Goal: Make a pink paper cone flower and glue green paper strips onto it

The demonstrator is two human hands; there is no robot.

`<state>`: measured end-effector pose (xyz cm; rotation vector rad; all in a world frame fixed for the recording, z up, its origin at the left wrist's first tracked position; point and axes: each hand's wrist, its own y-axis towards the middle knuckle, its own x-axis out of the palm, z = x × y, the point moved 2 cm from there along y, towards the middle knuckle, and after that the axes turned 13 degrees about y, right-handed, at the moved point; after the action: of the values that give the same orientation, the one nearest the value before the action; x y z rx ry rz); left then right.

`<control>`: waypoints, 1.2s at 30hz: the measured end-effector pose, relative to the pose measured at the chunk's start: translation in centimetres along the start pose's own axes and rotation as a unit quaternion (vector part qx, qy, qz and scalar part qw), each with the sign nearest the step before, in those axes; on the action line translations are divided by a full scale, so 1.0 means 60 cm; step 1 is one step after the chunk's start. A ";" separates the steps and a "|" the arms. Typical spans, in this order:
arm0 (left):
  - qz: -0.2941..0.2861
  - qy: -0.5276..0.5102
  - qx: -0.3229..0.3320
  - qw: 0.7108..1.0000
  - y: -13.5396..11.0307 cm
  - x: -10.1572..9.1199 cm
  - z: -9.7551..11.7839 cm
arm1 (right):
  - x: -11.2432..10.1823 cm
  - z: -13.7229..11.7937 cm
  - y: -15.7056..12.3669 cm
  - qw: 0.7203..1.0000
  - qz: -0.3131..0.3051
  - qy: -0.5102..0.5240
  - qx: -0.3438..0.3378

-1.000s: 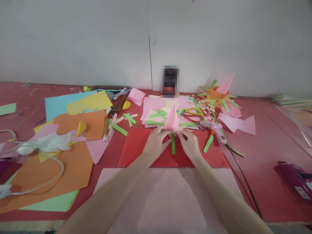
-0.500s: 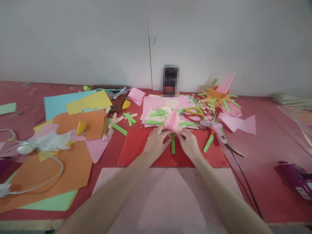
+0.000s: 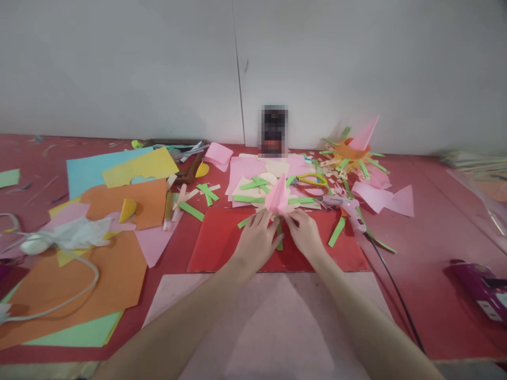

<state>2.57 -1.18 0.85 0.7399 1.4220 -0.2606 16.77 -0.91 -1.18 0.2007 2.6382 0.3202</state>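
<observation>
A pink paper cone [image 3: 278, 196] stands upright over the red board [image 3: 222, 240], with green paper strips [image 3: 249, 199] spreading out around its base. My left hand [image 3: 258, 238] has its fingers closed at the cone's lower left edge. From the other side, my right hand [image 3: 304, 232] pinches the base at the lower right. My fingers hide much of the base. Right of my right hand lies a pink glue gun [image 3: 346, 208] with a black cord. Scissors [image 3: 311, 183] with yellow and red handles lie behind it.
At the back right sits an orange paper piece [image 3: 352, 150] with green strips and a pink cone. Coloured paper sheets [image 3: 119, 269] and a white cable [image 3: 93, 269] spread over the left. A purple device [image 3: 481, 287] lies far right; a blurred phone-like object [image 3: 274, 131] leans on the wall.
My left hand has shifted slightly, its fingers now flatter against the base, and a green strip shows beside it. The view has moved a little. My right hand stays at the base.
</observation>
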 end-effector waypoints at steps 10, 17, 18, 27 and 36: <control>-0.002 -0.004 -0.003 1.000 -0.001 0.001 -0.002 | 0.000 -0.002 0.000 1.000 0.002 -0.005 0.003; 0.013 0.013 -0.004 1.000 -0.001 -0.001 -0.002 | 0.001 -0.002 -0.001 1.000 0.003 -0.006 -0.002; 0.017 0.012 -0.003 1.000 -0.001 -0.001 -0.002 | 0.001 -0.001 -0.001 1.000 0.004 -0.006 -0.003; 0.029 0.016 0.006 0.999 0.000 -0.002 -0.003 | 0.002 0.003 0.000 1.000 0.003 -0.006 -0.006; 0.027 0.007 -0.002 1.000 0.001 -0.009 -0.004 | 0.002 0.005 -0.001 1.000 0.001 0.003 0.000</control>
<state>2.31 -1.15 1.40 0.7782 1.4131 -0.2109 16.80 -0.87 -1.51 0.2025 2.6443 0.3231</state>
